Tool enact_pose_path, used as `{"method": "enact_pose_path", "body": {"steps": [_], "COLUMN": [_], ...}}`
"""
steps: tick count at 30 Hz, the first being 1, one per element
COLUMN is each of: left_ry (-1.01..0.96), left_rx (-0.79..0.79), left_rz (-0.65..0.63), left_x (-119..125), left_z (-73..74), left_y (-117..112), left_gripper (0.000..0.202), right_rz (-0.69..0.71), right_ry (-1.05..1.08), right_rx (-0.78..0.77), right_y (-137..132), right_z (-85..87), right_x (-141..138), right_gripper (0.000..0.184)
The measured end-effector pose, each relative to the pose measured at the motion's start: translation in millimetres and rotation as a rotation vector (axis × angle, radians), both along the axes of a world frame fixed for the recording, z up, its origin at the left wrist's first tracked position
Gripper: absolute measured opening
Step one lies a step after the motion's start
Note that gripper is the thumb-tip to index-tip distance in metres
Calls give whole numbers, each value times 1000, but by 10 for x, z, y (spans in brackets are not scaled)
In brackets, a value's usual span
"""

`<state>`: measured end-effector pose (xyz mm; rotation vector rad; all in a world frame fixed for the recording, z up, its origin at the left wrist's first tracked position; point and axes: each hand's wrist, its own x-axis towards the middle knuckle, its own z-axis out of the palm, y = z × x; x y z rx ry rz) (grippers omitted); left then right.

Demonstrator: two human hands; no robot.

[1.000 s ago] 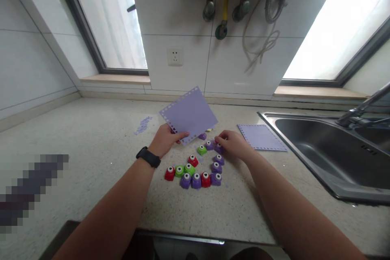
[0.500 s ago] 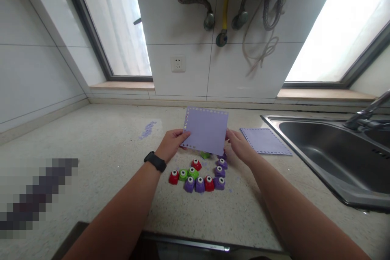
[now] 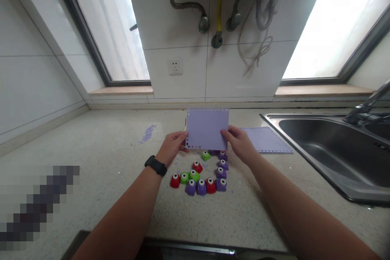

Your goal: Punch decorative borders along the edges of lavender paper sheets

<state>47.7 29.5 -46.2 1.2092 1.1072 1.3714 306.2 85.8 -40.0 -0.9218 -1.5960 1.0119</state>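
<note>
A square sheet of purple paper is held up over the counter, with small punched holes along its top, left and lower left edges. My left hand pinches its left edge, thumb in front. On its right edge, my right hand grips with the thumb on the face. Below it stand several small craft punches: purple ones, red ones and green ones. The sheet hides part of the group behind it. To the right lies another purple sheet with punched edges, partly behind my right hand.
A steel sink with a faucet takes up the right side. Purple paper bits are scattered on the counter at left. Pipes, valves and a wall socket are on the tiled wall behind.
The sheet has turned slightly so its edges sit straighter. My right hand has shifted its hold, its thumb now showing on the front. The camera view has tilted a little.
</note>
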Motion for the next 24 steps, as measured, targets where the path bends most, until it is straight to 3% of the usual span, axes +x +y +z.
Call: {"method": "enact_pose_path", "body": {"steps": [11,18,24], "left_ry": [23,10,8], "left_rx": [3,14,22], "left_rz": [-42,67,107], "left_x": [3,-23,-30], "left_z": [35,-1,-13], "left_y": [-28,25,41], "left_gripper": [32,33,34], "right_rz": [-23,-119,-61], "right_ry": [53,-163,-394], "right_rx": [-44,-9,10], "right_y": [-17,53,120], "right_z": [42,13,-101], "right_x": [15,62,67], "right_gripper": [31,40,24]}}
